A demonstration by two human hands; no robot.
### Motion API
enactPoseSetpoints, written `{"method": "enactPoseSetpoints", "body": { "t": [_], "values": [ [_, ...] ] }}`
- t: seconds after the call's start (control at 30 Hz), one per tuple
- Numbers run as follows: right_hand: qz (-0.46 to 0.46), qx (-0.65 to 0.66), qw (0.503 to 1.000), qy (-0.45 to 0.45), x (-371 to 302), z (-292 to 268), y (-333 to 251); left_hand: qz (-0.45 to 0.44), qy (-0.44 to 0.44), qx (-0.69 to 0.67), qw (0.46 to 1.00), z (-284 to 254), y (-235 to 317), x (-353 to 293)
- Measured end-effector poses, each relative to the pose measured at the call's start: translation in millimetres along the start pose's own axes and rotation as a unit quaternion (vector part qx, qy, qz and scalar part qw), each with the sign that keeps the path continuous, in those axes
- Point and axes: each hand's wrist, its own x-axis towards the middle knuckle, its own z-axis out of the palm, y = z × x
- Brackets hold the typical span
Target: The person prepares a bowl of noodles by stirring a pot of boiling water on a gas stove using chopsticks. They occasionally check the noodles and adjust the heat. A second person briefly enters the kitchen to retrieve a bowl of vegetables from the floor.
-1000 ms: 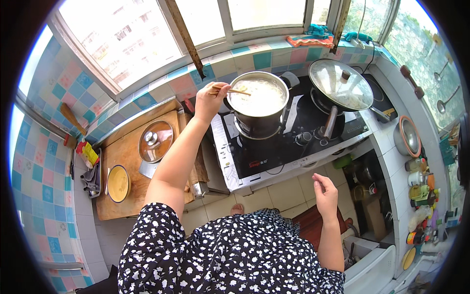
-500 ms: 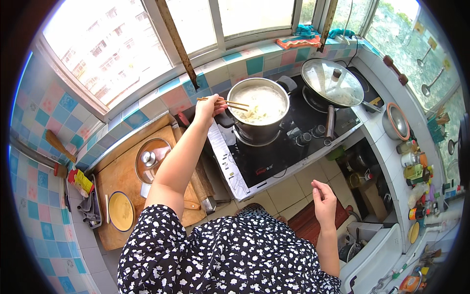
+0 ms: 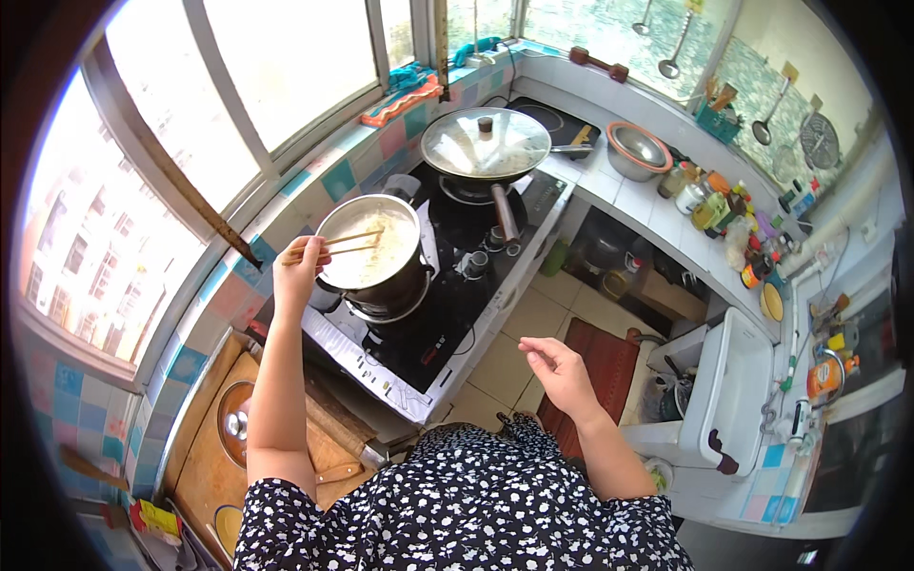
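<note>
My left hand (image 3: 299, 268) is closed around a pair of wooden chopsticks (image 3: 355, 237) at the left rim of a deep metal pot (image 3: 388, 288). Their tips reach into the pale, frothy contents, where bits of food show. The pot sits on the left burner of a black cooktop (image 3: 411, 350). Away from the stove, my right hand (image 3: 562, 377) hovers above the floor, fingers stretched out and nothing in it. On the burner farther right stands a wok under a glass lid (image 3: 466, 145), its long handle (image 3: 505, 211) pointing toward me.
At lower left lies a wooden board (image 3: 195, 466) with a round pot lid (image 3: 231, 419) and a knife (image 3: 339, 472). Bowls (image 3: 638, 150), bottles and jars line the right counter, before a white sink (image 3: 728, 381). A red mat (image 3: 595, 376) covers part of the floor.
The view has turned right, so the stove appears farther left. The chopstick tips now reach about the middle of the pot. My right hand, fingers upward before, now points toward the stove.
</note>
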Motion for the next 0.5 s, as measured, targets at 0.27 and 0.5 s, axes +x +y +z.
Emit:
{"method": "enactPoseSetpoints", "body": {
  "t": [0.27, 0.5],
  "values": [
    [0.040, 0.113, 0.990, 0.069, -74, -29, 6, 0.058, 0.000, 0.168, 0.984, -29, 25, 8],
    [0.114, 0.361, 0.925, 0.040, -138, -68, 5, 0.156, 0.083, 0.302, 0.937, 16, 74, -99]
  ]
}}
